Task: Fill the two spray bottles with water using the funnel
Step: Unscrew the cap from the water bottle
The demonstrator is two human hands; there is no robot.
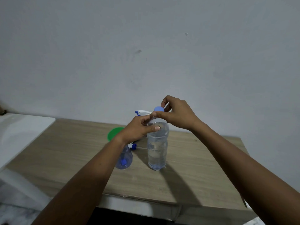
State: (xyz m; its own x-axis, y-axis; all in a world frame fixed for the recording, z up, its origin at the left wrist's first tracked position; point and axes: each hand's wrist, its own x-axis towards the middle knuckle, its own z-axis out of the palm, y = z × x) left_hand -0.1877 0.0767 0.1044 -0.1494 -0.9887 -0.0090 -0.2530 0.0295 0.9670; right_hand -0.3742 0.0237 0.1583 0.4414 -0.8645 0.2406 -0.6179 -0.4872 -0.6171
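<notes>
We log the water bottle (156,148) standing upright at mid-table, between the two hands. The left hand (138,130) grips its shoulder and neck from the left, thumb laid across the near face. The right hand (177,115) comes in from the right and pinches the blue cap (158,109) at the top. Fingers hide the neck, so we cannot tell whether the cap is seated or lifted off. The bottle is clear ribbed plastic holding clear water; the level is hard to read. One spray bottle (124,159), translucent bluish with a white-and-blue trigger head, sits just left of the water bottle, partly under the left forearm. Of the second spray bottle (142,112) only the white head with its blue nozzle shows, on the far side of the hands. The green funnel (113,133) lies far-left of the left wrist. The table (203,159) is pale wood grain. A white surface (24,127) adjoins it at left, and a plain grey-white wall (146,46) stands behind.
</notes>
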